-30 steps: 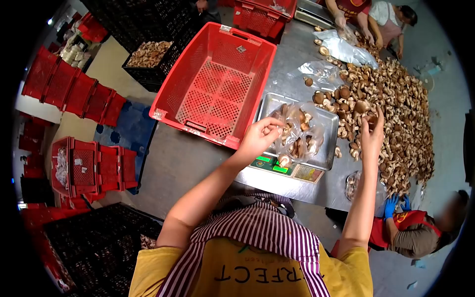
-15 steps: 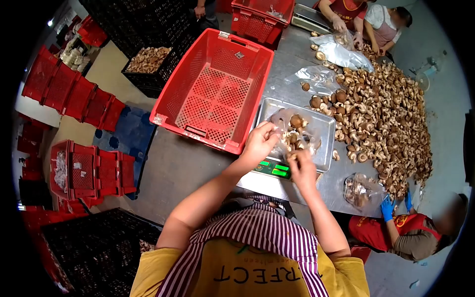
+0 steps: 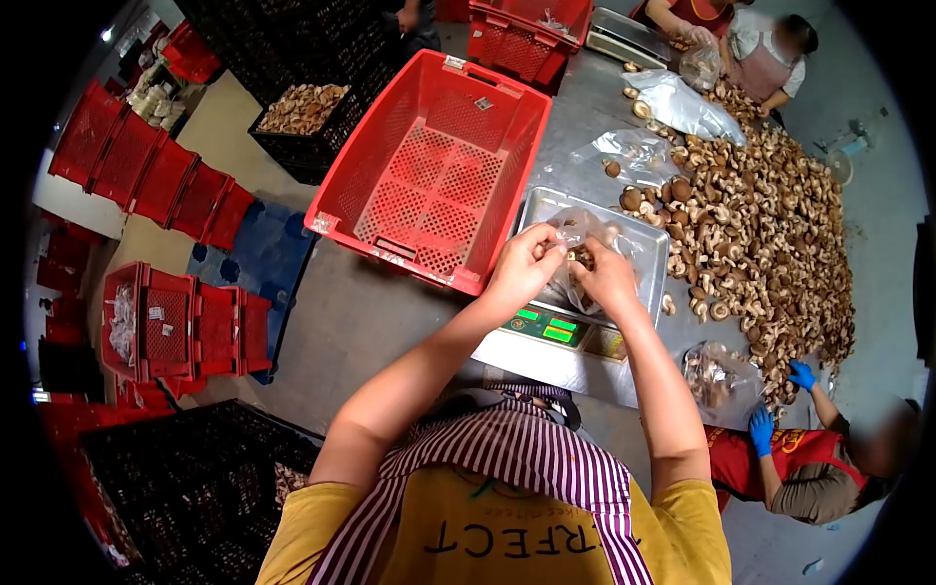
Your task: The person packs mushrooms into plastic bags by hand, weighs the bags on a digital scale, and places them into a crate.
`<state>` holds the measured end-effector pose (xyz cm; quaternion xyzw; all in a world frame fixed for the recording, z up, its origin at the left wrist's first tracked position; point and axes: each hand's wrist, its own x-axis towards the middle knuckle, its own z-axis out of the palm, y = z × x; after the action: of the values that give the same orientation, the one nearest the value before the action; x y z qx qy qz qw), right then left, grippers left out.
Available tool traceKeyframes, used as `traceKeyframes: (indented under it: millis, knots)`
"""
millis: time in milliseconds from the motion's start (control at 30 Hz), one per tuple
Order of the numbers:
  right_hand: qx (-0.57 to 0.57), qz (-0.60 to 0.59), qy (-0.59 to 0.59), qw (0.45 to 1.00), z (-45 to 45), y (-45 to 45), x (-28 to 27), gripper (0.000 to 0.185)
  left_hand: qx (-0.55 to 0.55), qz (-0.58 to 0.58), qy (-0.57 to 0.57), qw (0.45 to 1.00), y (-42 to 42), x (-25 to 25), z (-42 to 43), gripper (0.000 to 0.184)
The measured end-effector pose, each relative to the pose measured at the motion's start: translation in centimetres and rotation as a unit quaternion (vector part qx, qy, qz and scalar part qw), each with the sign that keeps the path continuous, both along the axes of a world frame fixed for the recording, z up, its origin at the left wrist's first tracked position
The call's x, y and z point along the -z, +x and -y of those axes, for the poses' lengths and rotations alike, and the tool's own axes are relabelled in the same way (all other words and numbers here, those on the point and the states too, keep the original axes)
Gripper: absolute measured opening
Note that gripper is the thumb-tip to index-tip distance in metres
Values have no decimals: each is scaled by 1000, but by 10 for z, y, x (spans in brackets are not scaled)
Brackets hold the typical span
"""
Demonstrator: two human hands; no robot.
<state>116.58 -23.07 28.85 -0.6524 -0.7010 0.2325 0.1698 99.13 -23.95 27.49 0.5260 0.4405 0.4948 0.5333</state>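
Observation:
A clear plastic bag [image 3: 577, 224] of mushrooms rests on the metal tray [image 3: 651, 255] of a weighing scale with a lit green display [image 3: 559, 330]. My left hand [image 3: 526, 268] is closed, pinching the bag's rim from the left side. On the other side, my right hand [image 3: 608, 280] has its fingers bent inward at the bag's mouth, closed on the plastic. My hands partly cover the mushrooms inside. A large pile of loose brown mushrooms [image 3: 770, 244] spreads over the metal table to the right of the scale.
Left of the scale stands a red plastic crate [image 3: 331, 229] with nothing in it. A filled bag [image 3: 720, 378] lies to the right, near a co-worker's blue-gloved hands [image 3: 761, 429]. Co-workers handle bags at the far end. Red crates [image 3: 156, 175] are stacked left.
My right hand has moved up from the bag's lower side to its mouth, close to my left hand. The co-worker's blue-gloved hands have spread apart.

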Motion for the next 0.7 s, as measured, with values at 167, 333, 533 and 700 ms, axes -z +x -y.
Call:
traceKeyframes:
  millis: [167,333,533,700]
  knots:
    - [32,-164,30,985,-7,19,18,23,5,22,12,1000,-9,-13,7,23]
    - [17,-225,57,972,-5,34,-15,14,-15,20,17,1000,-17,-10,6,27]
    - [74,-185,-35,979,10,34,-28,21,-27,9,13,1000,-18,-11,9,27]
    - [71,-198,-24,977,13,35,-20,21,-29,-3,13,1000,-23,-9,11,28]
